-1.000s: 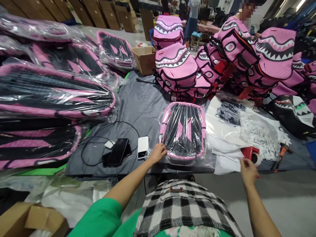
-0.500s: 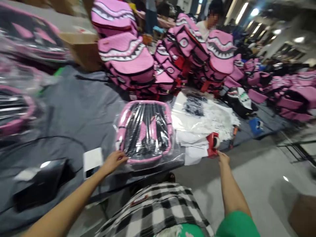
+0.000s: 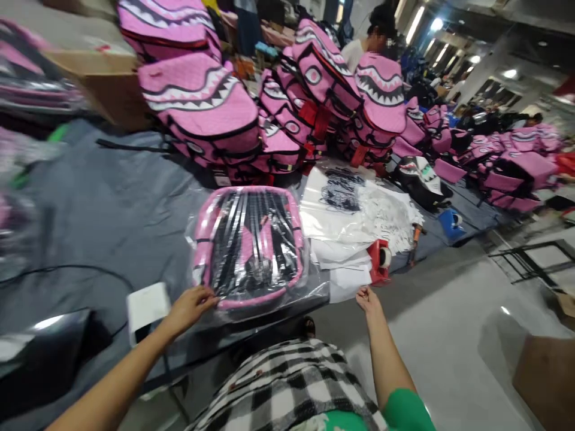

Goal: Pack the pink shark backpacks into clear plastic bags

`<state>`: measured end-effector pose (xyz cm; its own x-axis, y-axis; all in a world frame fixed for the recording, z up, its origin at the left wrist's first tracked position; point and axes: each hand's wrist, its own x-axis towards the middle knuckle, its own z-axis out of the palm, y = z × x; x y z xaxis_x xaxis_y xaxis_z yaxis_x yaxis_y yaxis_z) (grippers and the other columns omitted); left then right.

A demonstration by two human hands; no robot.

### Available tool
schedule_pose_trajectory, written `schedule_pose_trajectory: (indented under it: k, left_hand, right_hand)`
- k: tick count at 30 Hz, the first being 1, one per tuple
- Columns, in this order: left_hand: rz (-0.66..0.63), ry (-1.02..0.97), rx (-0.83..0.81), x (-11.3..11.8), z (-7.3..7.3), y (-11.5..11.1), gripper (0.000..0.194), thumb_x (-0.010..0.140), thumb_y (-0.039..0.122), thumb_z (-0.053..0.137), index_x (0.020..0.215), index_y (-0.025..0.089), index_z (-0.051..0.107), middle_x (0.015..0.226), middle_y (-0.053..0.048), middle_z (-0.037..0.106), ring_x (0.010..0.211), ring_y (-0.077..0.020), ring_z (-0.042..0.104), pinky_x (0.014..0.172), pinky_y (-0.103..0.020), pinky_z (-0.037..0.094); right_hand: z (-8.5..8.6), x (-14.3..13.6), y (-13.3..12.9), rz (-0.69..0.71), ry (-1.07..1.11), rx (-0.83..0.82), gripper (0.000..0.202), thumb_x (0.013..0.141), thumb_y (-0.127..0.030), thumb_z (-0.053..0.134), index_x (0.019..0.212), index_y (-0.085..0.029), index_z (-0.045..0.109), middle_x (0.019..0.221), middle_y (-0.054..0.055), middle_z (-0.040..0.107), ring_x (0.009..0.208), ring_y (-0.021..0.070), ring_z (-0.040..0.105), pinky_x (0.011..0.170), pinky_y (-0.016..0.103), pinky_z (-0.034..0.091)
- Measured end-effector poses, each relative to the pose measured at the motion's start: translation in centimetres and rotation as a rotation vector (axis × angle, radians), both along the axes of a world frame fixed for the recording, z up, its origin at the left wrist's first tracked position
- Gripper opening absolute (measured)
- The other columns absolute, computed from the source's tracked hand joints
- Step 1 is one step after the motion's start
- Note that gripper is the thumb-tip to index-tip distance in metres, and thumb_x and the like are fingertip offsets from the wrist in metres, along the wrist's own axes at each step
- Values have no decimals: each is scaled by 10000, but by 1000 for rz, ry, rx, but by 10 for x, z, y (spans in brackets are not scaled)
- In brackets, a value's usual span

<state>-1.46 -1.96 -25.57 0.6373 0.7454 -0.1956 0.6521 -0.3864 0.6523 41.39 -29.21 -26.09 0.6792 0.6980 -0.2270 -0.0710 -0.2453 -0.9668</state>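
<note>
A pink and black backpack in a clear plastic bag point(image 3: 251, 239) lies on the grey-covered table point(image 3: 135, 209). My left hand point(image 3: 193, 304) touches the bag's near left corner, its fingers pinched on the plastic. Just below the red tape dispenser point(image 3: 380, 262), my right hand point(image 3: 367, 299) is closed at the front edge of the white papers point(image 3: 348, 281); whatever its fingertips hold is too small to make out. A white box-like item point(image 3: 147, 305) lies left of my left hand.
Pink backpacks point(image 3: 202, 114) are piled along the back. White bags point(image 3: 332, 203), small tags point(image 3: 390, 215), an orange-handled tool point(image 3: 415, 239) and a blue dispenser point(image 3: 450, 224) lie to the right. A person point(image 3: 380, 30) is behind the piles.
My right hand has moved left, away from the red dispenser to the papers' edge, and its fingers are drawn together. My left hand stays at the bag's corner. The view has shifted slightly.
</note>
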Motion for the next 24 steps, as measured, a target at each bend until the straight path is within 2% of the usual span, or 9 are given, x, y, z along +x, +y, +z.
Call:
schedule_pose_trajectory:
  k: [3,6,9,10,12,15,18,21,24]
  left_hand:
    - [40,22,7,5,4,-8,305,779,458,541,596,223,606,722,-34,651,745,-209,599,763,-326,471]
    - [90,55,16,8,-5,-7,245,812,303,610,590,203,582,744,-25,638,811,-190,600,838,-324,462]
    - [123,56,17,7,-17,-6,219,870,291,655,691,174,607,833,-19,650,872,-180,603,885,-364,469]
    - [131,46,18,7,-20,-6,219,886,310,661,728,165,613,864,-19,652,888,-181,604,888,-376,475]
    - [142,17,24,8,-26,-8,235,909,343,658,772,157,618,898,-22,652,908,-184,607,888,-390,484]
    - [145,-37,35,10,-31,-12,229,917,337,651,778,158,621,895,-25,648,914,-185,605,897,-396,485]
    - [152,-85,44,11,-33,-16,185,903,273,649,761,158,621,876,-27,636,910,-188,593,904,-399,472]
    - [164,-123,47,11,-32,-18,148,876,200,631,733,164,618,861,-36,624,910,-202,576,898,-394,458]
    - [172,-153,45,11,-30,-20,163,857,176,611,694,183,609,846,-49,619,896,-219,566,883,-386,453]
  right_hand:
    - [15,-54,48,201,129,84,466,928,-635,484,699,-250,355,582,-91,238,475,105,245,430,220,282]
    - [37,-109,105,599,170,77,444,894,-655,535,775,-255,384,596,-91,288,494,106,275,460,222,287]
    - [55,-160,166,1121,-232,-17,409,940,-628,470,819,-242,411,651,-70,396,569,115,380,544,228,348]
    - [58,-175,185,1235,-396,-49,400,956,-607,454,812,-235,420,674,-60,430,605,118,412,578,229,364]
    - [56,-200,218,1375,-625,-117,373,960,-547,502,782,-223,453,691,-51,483,655,123,457,626,229,374]
    - [42,-221,250,1444,-795,-244,308,878,-451,692,756,-221,528,672,-48,552,677,141,527,637,233,354]
    - [31,-223,265,1409,-986,-359,280,806,-444,787,846,-242,597,709,-20,630,732,192,609,647,252,362]
    - [35,-214,266,1312,-1151,-400,267,859,-420,743,1003,-231,622,833,55,702,831,250,653,695,291,413]
    - [43,-206,249,1233,-1270,-351,191,981,-280,562,1141,-196,623,1089,152,702,1027,278,641,825,351,457]
